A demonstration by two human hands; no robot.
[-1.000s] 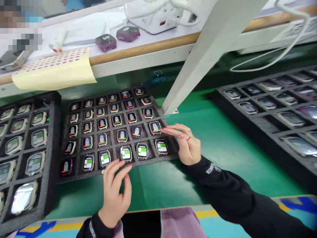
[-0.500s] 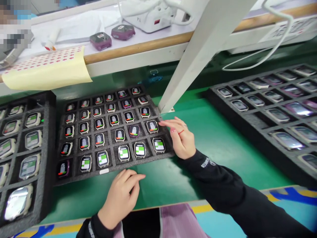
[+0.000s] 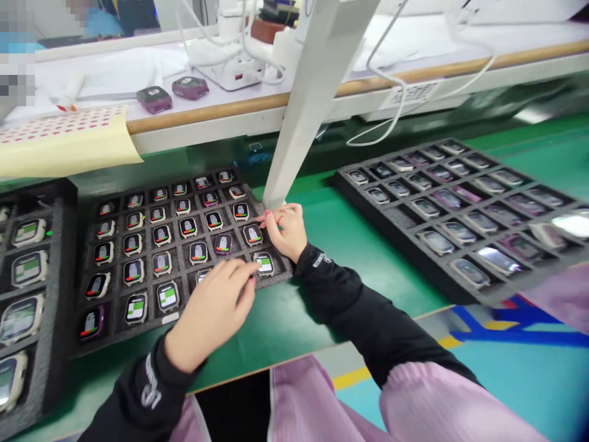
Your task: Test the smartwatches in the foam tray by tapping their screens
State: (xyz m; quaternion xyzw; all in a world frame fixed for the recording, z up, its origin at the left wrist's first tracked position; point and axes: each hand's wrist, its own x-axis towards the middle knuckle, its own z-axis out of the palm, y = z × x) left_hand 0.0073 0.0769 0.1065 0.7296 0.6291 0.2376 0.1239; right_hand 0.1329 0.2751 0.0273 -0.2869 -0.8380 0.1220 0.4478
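Note:
A dark foam tray [image 3: 156, 323] holds rows of square smartwatches with lit screens. The front row shows green-and-white blocks, while the rows behind show text with red and green bars. My left hand [image 3: 214, 310] hovers over the front row, fingers stretched, the index fingertip at the front-right smartwatch [image 3: 264, 264]. It holds nothing and hides part of the front row. My right hand [image 3: 288, 232] rests at the tray's right edge. Its thumb and fingers reach toward the side of the smartwatch [image 3: 253, 234] one row behind; nothing is gripped in it.
Another foam tray of watches [image 3: 59, 294] stands at the left, and a large one [image 3: 396, 239] lies at the right. A white post [image 3: 304, 98] rises just behind my right hand. Overhead runs a shelf edge [image 3: 207, 116] with a hanging white cable [image 3: 391, 126].
My left hand has moved up and right, from below the tray to over its front row. My right hand stays by the tray's right edge. The view has shifted right.

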